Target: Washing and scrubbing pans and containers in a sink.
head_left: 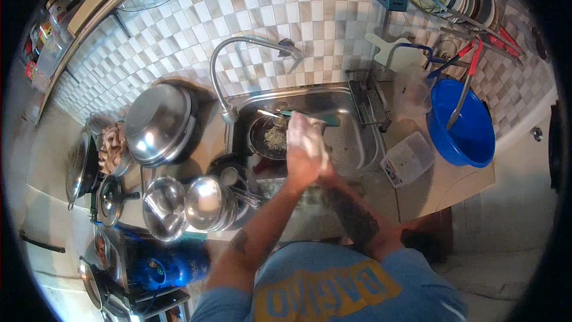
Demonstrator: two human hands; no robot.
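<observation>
My left hand (pixel 299 154) and right hand (pixel 325 158) are pressed together, fingers mostly straight and coated in something whitish, perhaps lather; blur and overlap mean I cannot tell whether anything is between them. I hold them over the sink (pixel 351 150), likely so drips land inside. Just left of them, in the sink, sits a dark pan (pixel 257 134) with pale food bits (pixel 275 139). Beyond them to the left, the gooseneck faucet (pixel 215 74) hangs by the sink's edge, seemingly leaving my hands room. Farther left, steel bowls (pixel 204 203) nest together, which saves bench (pixel 429 197) space. Well to their right, a blue basin (pixel 459 146) holds a red-handled utensil (pixel 457 112), handles up, presumably for easy grabbing.
</observation>
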